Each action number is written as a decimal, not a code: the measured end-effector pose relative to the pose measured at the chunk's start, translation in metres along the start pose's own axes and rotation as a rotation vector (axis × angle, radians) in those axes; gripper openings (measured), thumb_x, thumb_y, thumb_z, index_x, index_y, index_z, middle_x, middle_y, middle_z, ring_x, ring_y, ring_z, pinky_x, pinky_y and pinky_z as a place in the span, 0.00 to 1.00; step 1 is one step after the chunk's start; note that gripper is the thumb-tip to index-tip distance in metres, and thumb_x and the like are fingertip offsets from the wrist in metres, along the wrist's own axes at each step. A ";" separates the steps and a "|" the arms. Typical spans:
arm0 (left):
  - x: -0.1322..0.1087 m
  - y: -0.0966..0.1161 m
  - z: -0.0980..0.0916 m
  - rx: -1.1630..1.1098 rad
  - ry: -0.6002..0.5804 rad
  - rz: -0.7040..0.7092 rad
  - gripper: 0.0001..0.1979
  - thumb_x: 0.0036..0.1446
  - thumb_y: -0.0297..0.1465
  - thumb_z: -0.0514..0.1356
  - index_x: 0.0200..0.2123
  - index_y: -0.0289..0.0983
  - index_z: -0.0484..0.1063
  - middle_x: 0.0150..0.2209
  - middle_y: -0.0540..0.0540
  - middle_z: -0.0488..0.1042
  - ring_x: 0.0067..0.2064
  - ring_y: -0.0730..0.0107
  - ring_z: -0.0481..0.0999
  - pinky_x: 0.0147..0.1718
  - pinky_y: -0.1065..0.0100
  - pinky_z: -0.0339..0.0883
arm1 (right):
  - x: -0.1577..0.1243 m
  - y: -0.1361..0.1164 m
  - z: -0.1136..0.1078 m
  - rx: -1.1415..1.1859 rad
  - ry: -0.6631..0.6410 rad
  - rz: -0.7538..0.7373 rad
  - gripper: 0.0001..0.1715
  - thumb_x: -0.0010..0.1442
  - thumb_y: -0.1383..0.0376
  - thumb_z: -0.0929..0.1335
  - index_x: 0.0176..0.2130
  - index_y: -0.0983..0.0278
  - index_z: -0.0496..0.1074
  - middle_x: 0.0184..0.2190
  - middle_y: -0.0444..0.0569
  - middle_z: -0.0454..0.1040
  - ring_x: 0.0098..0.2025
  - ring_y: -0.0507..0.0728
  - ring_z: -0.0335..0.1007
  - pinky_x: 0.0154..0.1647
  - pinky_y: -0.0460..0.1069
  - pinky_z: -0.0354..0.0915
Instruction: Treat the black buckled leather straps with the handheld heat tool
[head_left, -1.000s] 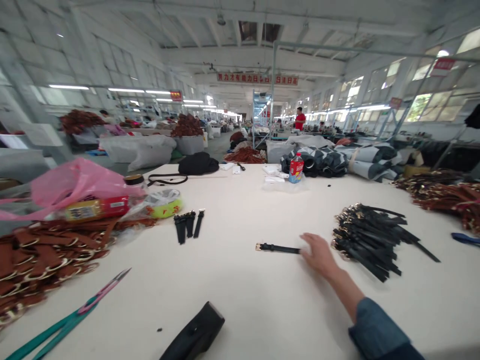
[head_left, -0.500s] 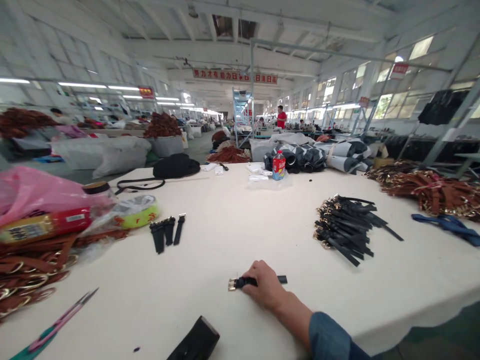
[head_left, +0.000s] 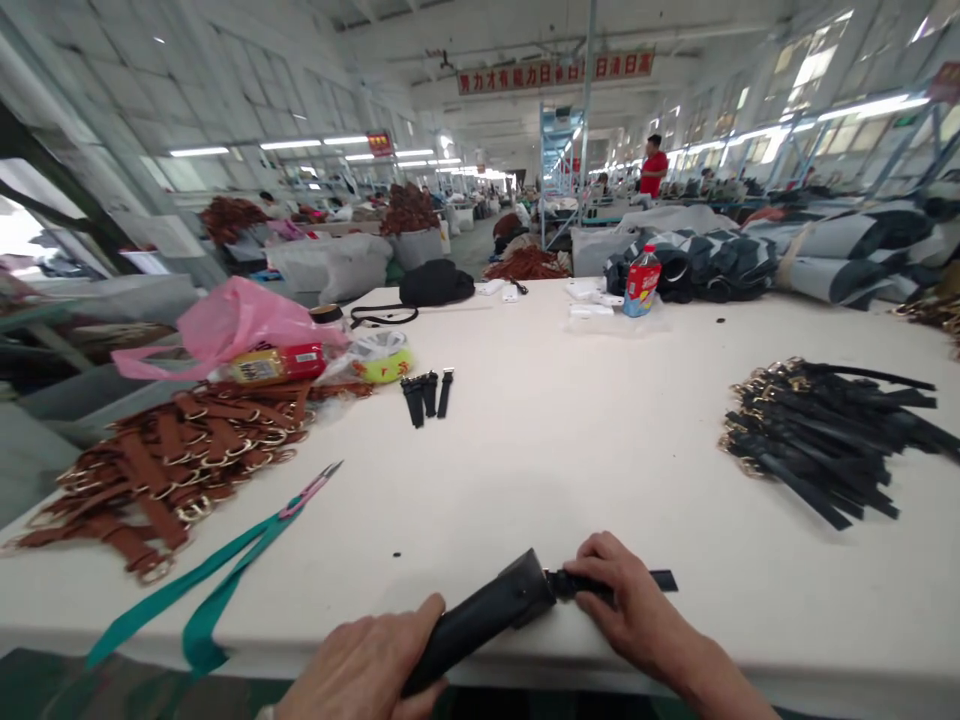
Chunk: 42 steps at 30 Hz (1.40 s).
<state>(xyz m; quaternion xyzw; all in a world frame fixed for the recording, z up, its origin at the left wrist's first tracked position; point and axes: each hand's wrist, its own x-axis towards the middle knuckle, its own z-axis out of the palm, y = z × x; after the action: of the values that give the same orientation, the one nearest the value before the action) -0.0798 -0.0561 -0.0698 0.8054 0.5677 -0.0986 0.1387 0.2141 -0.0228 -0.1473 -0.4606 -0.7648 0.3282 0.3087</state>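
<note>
At the front of the table, my left hand [head_left: 375, 655] is wrapped round a long black handheld tool [head_left: 487, 605] with a wider, blunt head. Its make-up is too dark to tell more exactly. My right hand [head_left: 619, 595] pinches a black strap [head_left: 664, 580], whose flat tail sticks out to the right beyond the fingers. The tool's head meets or covers the strap's buckle end, so the buckle is hidden. Further off on the right lies a pile of black straps [head_left: 832, 435] with gold buckles. Several short black straps [head_left: 429, 395] lie together left of centre.
Brown buckled straps [head_left: 172, 460] heap on the left, beside teal-handled scissors [head_left: 262, 535]. Behind them are a pink plastic bag [head_left: 240, 320] and a yellow-green package [head_left: 386, 365]. A red-labelled bottle [head_left: 642, 280] and dark rolls [head_left: 705, 265] stand at the far edge. A person in red [head_left: 653, 170] stands beyond.
My left hand has come into view gripping the black tool, whose head has moved up and right to the strap's buckle end. My right hand still holds the strap. The view has swung left.
</note>
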 end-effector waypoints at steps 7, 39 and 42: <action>0.021 0.027 -0.049 0.085 -0.139 0.034 0.21 0.52 0.36 0.53 0.50 0.42 0.62 0.39 0.44 0.73 0.42 0.55 0.72 0.42 0.55 0.64 | -0.001 0.002 -0.001 -0.017 -0.008 0.008 0.23 0.50 0.74 0.63 0.46 0.59 0.67 0.35 0.48 0.64 0.40 0.56 0.60 0.41 0.54 0.60; 0.024 0.026 -0.052 0.118 -0.105 0.077 0.15 0.50 0.36 0.52 0.42 0.41 0.64 0.35 0.44 0.74 0.38 0.55 0.74 0.35 0.60 0.65 | -0.008 -0.002 -0.004 -0.079 -0.016 -0.007 0.13 0.53 0.72 0.62 0.38 0.60 0.69 0.34 0.48 0.64 0.39 0.56 0.59 0.39 0.53 0.60; 0.022 0.024 -0.057 0.142 -0.132 0.065 0.15 0.50 0.36 0.52 0.42 0.41 0.65 0.36 0.44 0.74 0.39 0.56 0.73 0.37 0.60 0.65 | -0.008 -0.001 -0.004 -0.064 -0.021 -0.012 0.13 0.52 0.73 0.63 0.37 0.60 0.69 0.34 0.48 0.64 0.39 0.56 0.60 0.39 0.53 0.61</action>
<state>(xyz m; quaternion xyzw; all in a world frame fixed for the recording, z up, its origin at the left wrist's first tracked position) -0.0497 -0.0245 -0.0201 0.8229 0.5226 -0.1870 0.1216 0.2199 -0.0297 -0.1451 -0.4620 -0.7810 0.3064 0.2876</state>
